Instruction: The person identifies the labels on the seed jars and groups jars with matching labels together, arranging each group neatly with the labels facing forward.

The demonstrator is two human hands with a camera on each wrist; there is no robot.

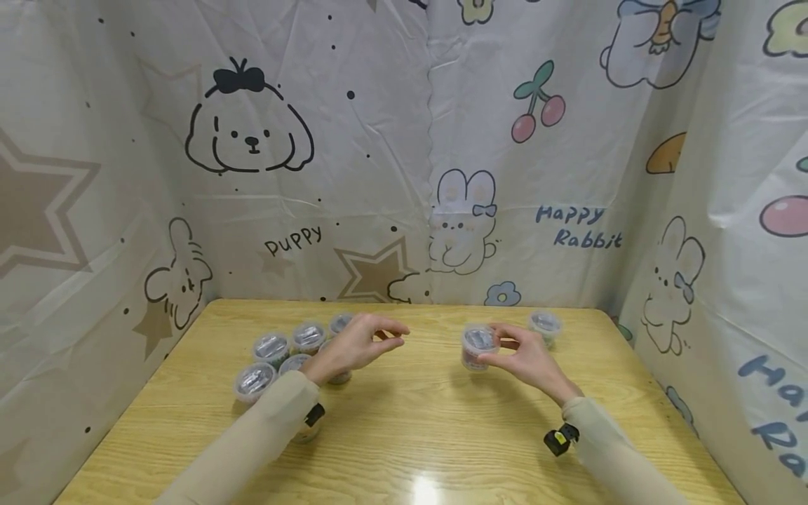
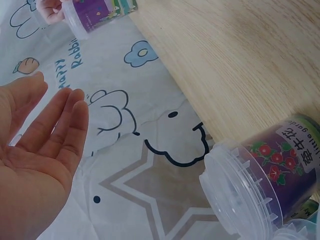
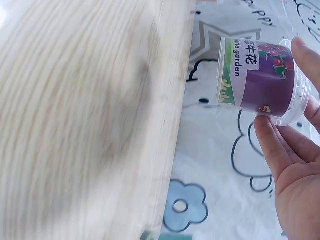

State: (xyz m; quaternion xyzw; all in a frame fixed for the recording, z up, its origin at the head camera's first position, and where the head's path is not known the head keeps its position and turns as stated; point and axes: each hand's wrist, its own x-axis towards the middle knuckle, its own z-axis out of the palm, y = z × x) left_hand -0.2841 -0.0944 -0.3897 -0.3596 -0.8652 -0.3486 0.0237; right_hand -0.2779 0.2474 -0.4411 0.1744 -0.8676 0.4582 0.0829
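My right hand (image 1: 527,358) grips a small lidded plastic cup (image 1: 477,348) near its rim, fingers on one side and thumb on the other. In the right wrist view the cup (image 3: 260,80) shows a purple label with red flowers and the words "little garden". My left hand (image 1: 360,342) is held over the table with fingers extended and nothing in them. Near it, in the left wrist view, stands another purple-labelled cup (image 2: 285,170) with a clear lid. Several more lidded cups (image 1: 271,348) stand around and beneath the left forearm.
The wooden table (image 1: 404,421) is bounded by a printed cloth (image 1: 372,175) behind and at both sides. Another lidded cup (image 1: 544,324) stands at the back right, beyond the right hand. One more cup (image 1: 307,429) is partly hidden under the left sleeve.
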